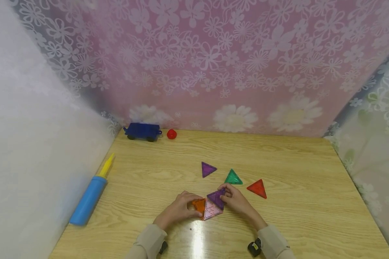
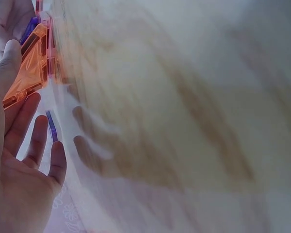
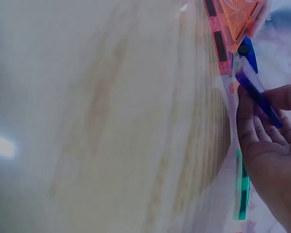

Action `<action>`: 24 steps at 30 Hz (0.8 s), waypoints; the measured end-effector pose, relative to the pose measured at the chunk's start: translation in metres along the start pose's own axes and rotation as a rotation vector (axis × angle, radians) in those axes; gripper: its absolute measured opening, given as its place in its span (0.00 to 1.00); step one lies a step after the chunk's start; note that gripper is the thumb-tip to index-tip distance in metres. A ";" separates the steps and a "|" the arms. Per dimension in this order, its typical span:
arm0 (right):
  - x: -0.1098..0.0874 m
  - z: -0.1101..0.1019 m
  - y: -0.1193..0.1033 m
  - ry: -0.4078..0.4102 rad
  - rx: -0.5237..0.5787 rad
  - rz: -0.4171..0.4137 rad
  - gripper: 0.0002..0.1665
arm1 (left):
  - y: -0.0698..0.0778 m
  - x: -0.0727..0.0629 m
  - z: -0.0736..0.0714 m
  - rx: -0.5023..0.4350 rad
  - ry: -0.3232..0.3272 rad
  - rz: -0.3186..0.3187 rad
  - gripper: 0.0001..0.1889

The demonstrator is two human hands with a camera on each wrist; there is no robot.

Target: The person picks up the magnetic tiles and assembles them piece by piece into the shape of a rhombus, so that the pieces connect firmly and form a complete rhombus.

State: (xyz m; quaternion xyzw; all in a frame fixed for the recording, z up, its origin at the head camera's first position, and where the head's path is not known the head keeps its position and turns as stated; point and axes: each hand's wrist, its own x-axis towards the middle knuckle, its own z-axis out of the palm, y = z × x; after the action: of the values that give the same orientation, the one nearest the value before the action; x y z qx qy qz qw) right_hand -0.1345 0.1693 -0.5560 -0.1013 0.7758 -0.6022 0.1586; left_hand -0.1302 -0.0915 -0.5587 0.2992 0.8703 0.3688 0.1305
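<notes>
My left hand (image 1: 179, 209) pinches an orange triangular magnetic tile (image 1: 199, 205) between thumb and fingers. Against its right side stands a pink triangular tile (image 1: 212, 211) on the table. Between the thumb and fingers of my right hand (image 1: 237, 202) is a purple triangular tile (image 1: 215, 197), its lower edge close to the pink tile. In the right wrist view this purple tile (image 3: 258, 97) tilts, seen nearly edge-on. The left wrist view shows the orange tile (image 2: 31, 68) leaning, with my other left fingers spread below it.
Beyond my hands lie another purple triangle (image 1: 208, 169), a green triangle (image 1: 233, 177) and a red triangle (image 1: 258, 189). A blue toy wagon (image 1: 142, 131) and a small red piece (image 1: 171, 134) stand at the back edge. A blue pump (image 1: 89, 201) with a yellow nozzle lies left.
</notes>
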 end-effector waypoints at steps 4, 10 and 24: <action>-0.001 0.001 0.000 -0.001 -0.006 0.005 0.15 | 0.000 0.001 0.000 0.000 -0.001 0.005 0.29; -0.001 0.003 0.000 0.000 -0.022 -0.009 0.16 | 0.001 0.001 -0.002 -0.006 0.007 0.001 0.29; -0.005 0.005 0.000 0.084 -0.021 -0.048 0.25 | 0.001 0.008 0.003 -0.186 0.065 -0.055 0.29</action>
State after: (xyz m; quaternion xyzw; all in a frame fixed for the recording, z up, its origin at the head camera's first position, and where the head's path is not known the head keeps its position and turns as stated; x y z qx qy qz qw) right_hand -0.1280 0.1661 -0.5561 -0.0963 0.7856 -0.6013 0.1100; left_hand -0.1344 -0.0844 -0.5599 0.2498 0.8438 0.4541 0.1393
